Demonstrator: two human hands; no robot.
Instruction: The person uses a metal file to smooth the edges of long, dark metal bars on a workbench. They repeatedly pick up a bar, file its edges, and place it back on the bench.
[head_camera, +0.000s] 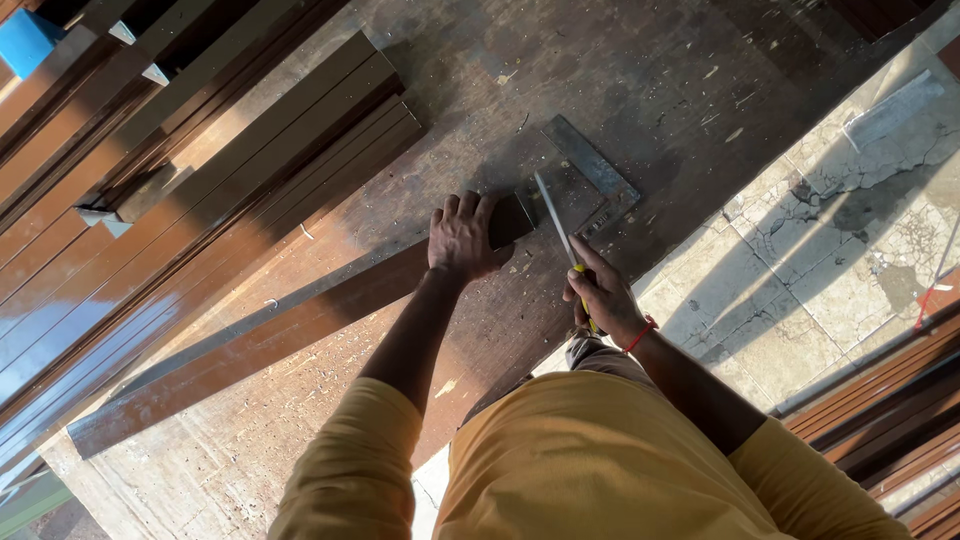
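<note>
My left hand presses flat, fingers spread, on end of long brown profile lying on worktop. Right hand is clamped on yellow-handled blade tool. Profile looks stiff, smooth, prob. slippery; better hold near the end.

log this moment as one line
left hand: pressing brown profile on workbench | right hand: holding yellow-handled file | steel square: beside
</note>
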